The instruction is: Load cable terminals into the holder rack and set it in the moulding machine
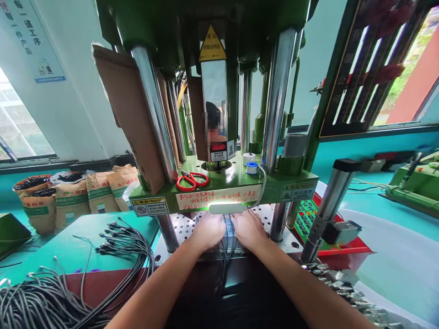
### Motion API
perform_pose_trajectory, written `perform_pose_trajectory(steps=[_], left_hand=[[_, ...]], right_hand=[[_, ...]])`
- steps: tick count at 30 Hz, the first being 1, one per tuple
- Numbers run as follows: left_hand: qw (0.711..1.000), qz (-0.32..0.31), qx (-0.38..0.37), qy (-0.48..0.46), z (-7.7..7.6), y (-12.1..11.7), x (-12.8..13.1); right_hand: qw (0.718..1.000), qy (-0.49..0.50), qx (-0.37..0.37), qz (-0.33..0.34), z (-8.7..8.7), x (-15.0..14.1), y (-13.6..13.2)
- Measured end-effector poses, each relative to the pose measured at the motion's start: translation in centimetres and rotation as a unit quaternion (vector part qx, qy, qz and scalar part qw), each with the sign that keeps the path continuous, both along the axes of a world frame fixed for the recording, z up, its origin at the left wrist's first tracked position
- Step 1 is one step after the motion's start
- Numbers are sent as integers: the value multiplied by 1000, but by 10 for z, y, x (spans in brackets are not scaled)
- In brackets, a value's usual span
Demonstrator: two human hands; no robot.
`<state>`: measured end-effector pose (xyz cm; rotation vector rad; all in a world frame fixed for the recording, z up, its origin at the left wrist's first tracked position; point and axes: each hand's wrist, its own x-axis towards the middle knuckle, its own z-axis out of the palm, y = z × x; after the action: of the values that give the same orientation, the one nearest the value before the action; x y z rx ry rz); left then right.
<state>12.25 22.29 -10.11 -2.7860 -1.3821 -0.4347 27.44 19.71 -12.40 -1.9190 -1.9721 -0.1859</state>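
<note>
My left hand [210, 229] and my right hand [251, 229] reach under the green plate of a press, one on each side of a bluish metal mould block [229, 235]. Several thin black cables [224, 260] run out of the block between my hands and hang toward me. Both hands are close against the block and the cables. A white lamp bar [226, 209] on the plate's front edge and its glare hide my fingertips, so their grip does not show.
Red-handled scissors [192, 181] and a blue-and-white spool [251, 168] lie on the green press plate [236, 176]. Bundled black cables [126, 242] lie at left. A control panel [306, 219] and a pile of metal-ended connectors [346, 292] are at right. Steel columns [279, 96] flank the press.
</note>
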Motion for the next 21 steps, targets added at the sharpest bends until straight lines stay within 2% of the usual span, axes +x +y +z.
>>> perform_pose_trajectory(steps=[7,21], left_hand=[[998,52,35,-8,-16,-15,-7],[994,103,18,-9,-17,-7,4]], right_hand=[[994,-6,45,97,-11,-8,-8],[994,-2,26,106,-5,-11,1]])
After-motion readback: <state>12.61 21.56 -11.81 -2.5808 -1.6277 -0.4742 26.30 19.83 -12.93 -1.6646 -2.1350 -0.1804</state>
